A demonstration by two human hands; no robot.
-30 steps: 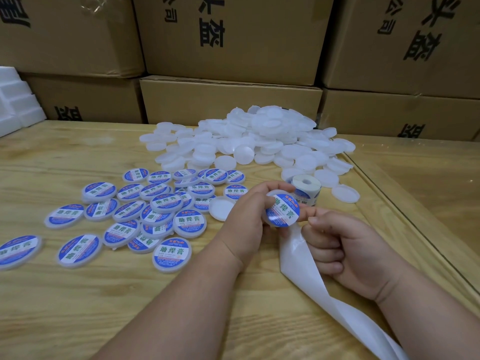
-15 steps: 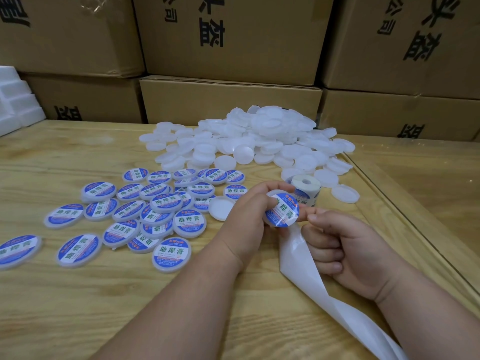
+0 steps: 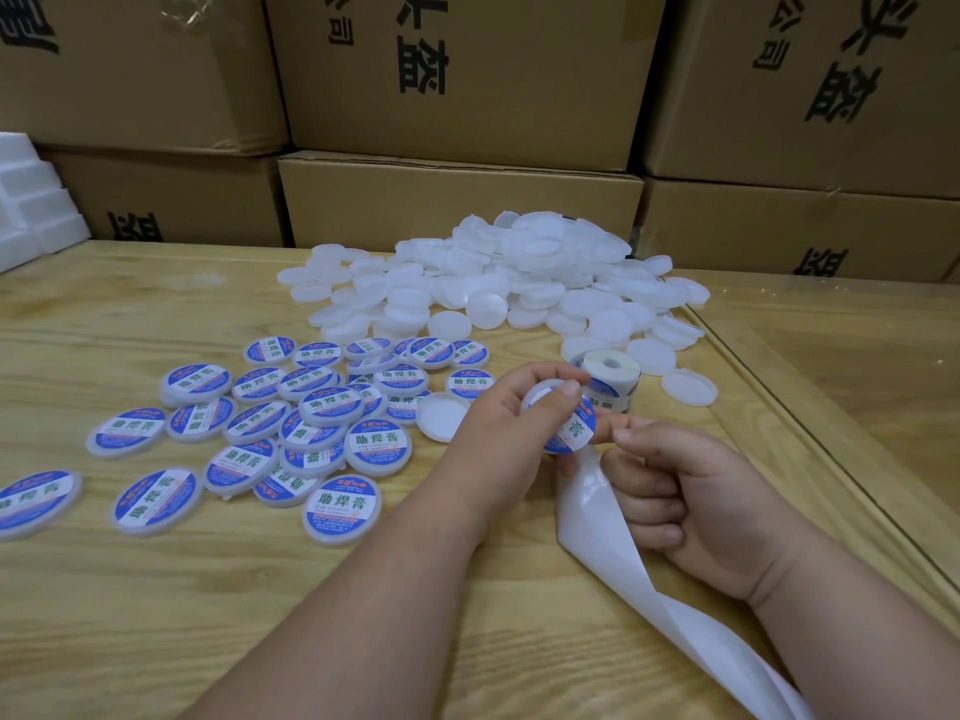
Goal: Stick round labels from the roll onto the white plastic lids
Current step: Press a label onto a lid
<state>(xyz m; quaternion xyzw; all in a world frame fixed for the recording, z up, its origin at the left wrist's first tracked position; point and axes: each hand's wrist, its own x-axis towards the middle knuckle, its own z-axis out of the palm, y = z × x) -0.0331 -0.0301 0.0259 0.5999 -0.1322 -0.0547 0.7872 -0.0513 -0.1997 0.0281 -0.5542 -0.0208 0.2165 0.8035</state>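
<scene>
My left hand (image 3: 506,426) grips a white lid with a blue round label (image 3: 574,431) on it, thumb pressed across the label. My right hand (image 3: 680,491) sits just right of it, fingers curled round the white backing strip (image 3: 597,517) that trails off toward the bottom right. The label roll (image 3: 610,379) stands on the table right behind my hands. A heap of bare white lids (image 3: 519,288) lies at the back. Several labelled lids (image 3: 311,423) are spread to the left, with one bare lid (image 3: 441,415) beside my left hand.
Stacked cardboard boxes (image 3: 457,200) wall off the back of the wooden table (image 3: 156,615). White foam blocks (image 3: 31,200) sit at the far left. A table seam (image 3: 810,433) runs diagonally on the right.
My left thumb has slid over the label on the held lid, and the lid has tilted slightly. My right hand and the strip have barely moved.
</scene>
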